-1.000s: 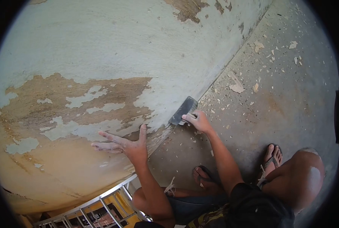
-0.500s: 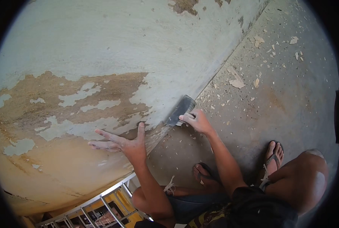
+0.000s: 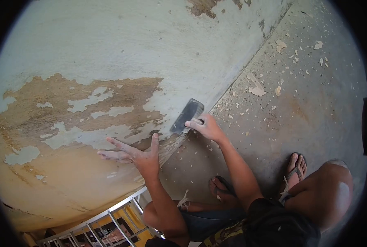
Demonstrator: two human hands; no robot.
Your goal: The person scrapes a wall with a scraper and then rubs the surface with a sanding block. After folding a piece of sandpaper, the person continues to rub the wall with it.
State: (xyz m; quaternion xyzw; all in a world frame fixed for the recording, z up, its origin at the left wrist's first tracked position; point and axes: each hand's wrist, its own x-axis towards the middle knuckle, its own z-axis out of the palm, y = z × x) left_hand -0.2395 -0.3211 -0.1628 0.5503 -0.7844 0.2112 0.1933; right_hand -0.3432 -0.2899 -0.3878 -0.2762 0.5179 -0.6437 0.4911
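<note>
A dark, flat rectangular tool (image 3: 186, 115) lies against the lower part of the wall (image 3: 121, 49), near where it meets the floor. My right hand (image 3: 206, 126) grips it at its near edge, thumb on top. On the wall's peeled, patchy part, my left hand (image 3: 142, 158) has its fingers spread and holds nothing; its fingertips are at the wall surface. Bare brown patches (image 3: 126, 92) show between remnants of pale coating beside both hands.
Flakes of coating (image 3: 256, 87) are scattered over the grey floor (image 3: 315, 111). A metal ladder (image 3: 113, 218) lies at the bottom left, close to the wall. My sandalled feet (image 3: 296, 164) and bent knees are at the lower right.
My right hand has moved the tool a little to the left and up along the wall. My left hand has hardly moved and stays spread.
</note>
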